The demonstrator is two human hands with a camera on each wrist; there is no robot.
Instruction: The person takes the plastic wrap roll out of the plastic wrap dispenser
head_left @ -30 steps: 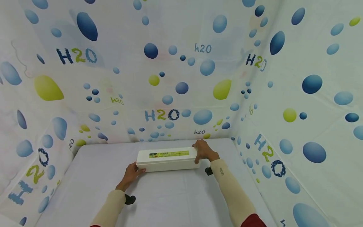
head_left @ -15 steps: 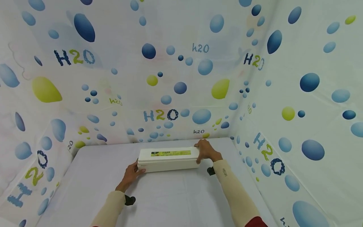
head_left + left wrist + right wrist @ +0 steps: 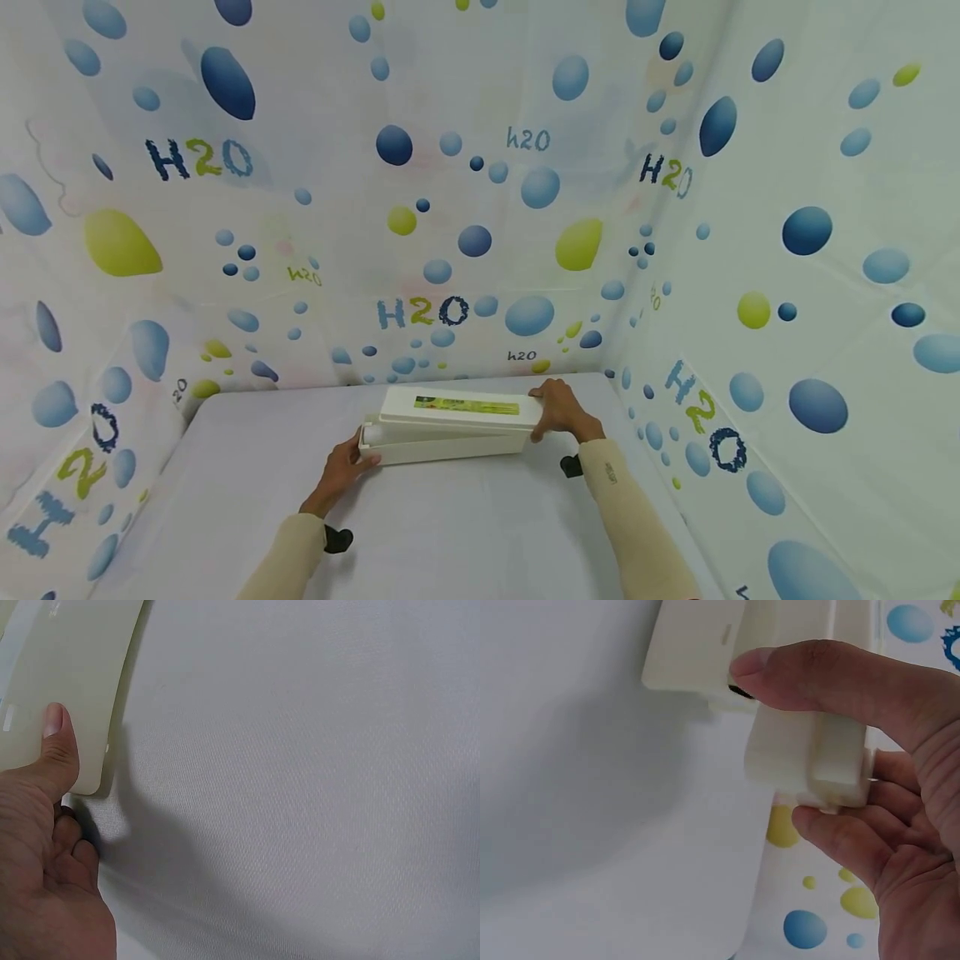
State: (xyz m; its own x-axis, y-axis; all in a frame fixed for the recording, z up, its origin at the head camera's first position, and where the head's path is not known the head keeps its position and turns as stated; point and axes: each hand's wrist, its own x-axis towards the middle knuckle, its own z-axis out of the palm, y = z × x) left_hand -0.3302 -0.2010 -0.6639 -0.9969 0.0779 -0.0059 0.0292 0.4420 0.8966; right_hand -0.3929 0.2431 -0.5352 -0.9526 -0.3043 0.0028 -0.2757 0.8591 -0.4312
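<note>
A long cream plastic box, like a cling film dispenser, has its lid shifted right and raised at the left end. The lid's top bears a yellow-green label. Below it lies the box base, with a white roll-like thing showing in its open left end. My left hand grips that end of the base, thumb on the front wall. At the other end, my right hand holds the lid, thumb in front and fingers around the far side, where the lid end overhangs the base.
The box stands on a white-covered table, toward its back edge. White sheeting printed with blue and green drops hangs behind and along both sides. Dark straps show at the wrists.
The lid, seated on the base before, has slid right and its left end has lifted, uncovering the inside. My right hand has moved slightly right with it. My left hand stays at the base.
</note>
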